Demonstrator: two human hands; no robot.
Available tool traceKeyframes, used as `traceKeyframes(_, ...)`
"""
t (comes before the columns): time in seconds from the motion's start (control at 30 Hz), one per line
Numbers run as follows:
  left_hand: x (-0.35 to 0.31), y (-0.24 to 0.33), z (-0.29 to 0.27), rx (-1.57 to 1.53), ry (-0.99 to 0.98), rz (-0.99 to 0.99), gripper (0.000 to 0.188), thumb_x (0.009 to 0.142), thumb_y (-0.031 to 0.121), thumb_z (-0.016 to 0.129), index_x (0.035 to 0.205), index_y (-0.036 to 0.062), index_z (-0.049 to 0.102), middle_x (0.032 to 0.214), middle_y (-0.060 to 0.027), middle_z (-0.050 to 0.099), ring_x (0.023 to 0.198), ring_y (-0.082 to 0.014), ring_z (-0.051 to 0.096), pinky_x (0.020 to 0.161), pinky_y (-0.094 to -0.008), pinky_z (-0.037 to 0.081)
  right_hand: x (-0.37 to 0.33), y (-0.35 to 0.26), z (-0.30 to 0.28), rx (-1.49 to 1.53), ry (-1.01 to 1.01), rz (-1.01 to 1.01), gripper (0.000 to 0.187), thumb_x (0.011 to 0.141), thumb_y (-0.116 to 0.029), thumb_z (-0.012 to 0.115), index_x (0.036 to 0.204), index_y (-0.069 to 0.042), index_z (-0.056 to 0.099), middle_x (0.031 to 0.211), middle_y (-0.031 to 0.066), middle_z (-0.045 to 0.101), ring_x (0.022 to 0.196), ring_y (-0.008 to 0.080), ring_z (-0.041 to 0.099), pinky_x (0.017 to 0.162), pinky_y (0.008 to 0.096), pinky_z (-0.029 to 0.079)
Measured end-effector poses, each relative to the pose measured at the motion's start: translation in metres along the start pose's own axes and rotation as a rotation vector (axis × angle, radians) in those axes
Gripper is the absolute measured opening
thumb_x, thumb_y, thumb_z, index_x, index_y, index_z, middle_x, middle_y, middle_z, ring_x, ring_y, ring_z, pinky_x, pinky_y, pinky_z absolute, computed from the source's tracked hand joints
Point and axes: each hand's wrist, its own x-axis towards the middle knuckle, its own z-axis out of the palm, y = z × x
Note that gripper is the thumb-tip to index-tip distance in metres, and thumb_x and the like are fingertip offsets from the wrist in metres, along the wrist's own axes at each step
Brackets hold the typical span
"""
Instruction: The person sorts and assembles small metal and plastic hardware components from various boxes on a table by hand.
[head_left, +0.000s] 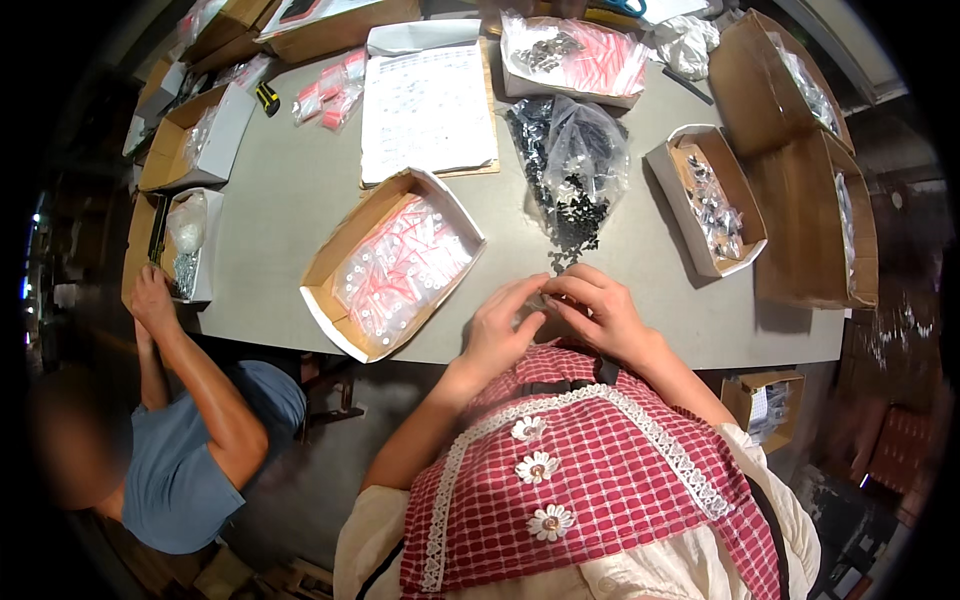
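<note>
Covering the lower middle of the frame, a red checked apron [590,480] with lace trim and three white flowers lies nearest. Just above it, at the centre, the left hand [497,325] and right hand [612,315] meet by the near edge of the grey surface [260,230]. Their fingers [580,288] are bent, tips close together; whether they grasp something small, I cannot tell. At lower left, a co-worker in a blue shirt [190,460] has a hand [155,298] at an open box [204,245]. Just beyond the bent fingers, small black pieces [578,225] lie at the mouth of a clear plastic bag [592,140]. Left of centre, an angled carton [322,265] holds small clear packets with red edges [410,265]; at right, a narrower carton [667,165] holds small metallic and dark parts [715,205]. Farther up, printed sheets [425,110] lie left of a shallow box [570,93] of red-edged packets and metal parts. Toward the upper left, a yellow-and-black cutter [267,98] rests near more packets [330,90].
</note>
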Motion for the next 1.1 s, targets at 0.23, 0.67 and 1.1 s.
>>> traceKeyframes(0.23, -0.004, 0.001, 0.003, -0.043, 0.052, -0.128, 0.041, 0.084, 0.006, 0.072, 0.125, 0.0044, 0.064, 0.117, -0.0120, 0.069, 0.102, -0.0214, 0.067, 0.088, -0.0314, 0.052, -0.005, 0.031, -0.007, -0.108, 0.127, 0.302, 0.020, 0.082, -0.009, 0.066, 0.101, -0.003, 0.066, 0.097, 0.0157, 0.067, 0.079, 0.0347, 0.067, 0.071, 0.0400, 0.055)
traceKeyframes(0.67, -0.008, -0.010, 0.006, -0.014, 0.105, -0.153, 0.037, 0.085, 0.006, 0.072, 0.121, 0.0052, 0.066, 0.115, -0.0101, 0.071, 0.099, -0.0193, 0.069, 0.086, -0.0305, 0.053, -0.009, 0.056, 0.005, -0.396, -0.006, 0.279, 0.026, 0.083, -0.020, 0.069, 0.096, -0.001, 0.057, 0.092, 0.0190, 0.061, 0.080, 0.0412, 0.063, 0.070, 0.0480, 0.051)
traceKeyframes(1.1, -0.007, -0.006, 0.005, 0.024, 0.082, -0.075, 0.039, 0.083, 0.004, 0.071, 0.122, 0.0047, 0.065, 0.113, -0.0129, 0.069, 0.100, -0.0237, 0.068, 0.086, -0.0326, 0.053, 0.001, 0.009, -0.010, -0.008, -0.037, 0.214, 0.023, 0.081, -0.017, 0.071, 0.098, -0.003, 0.065, 0.089, 0.0138, 0.065, 0.077, 0.0311, 0.066, 0.070, 0.0371, 0.054)
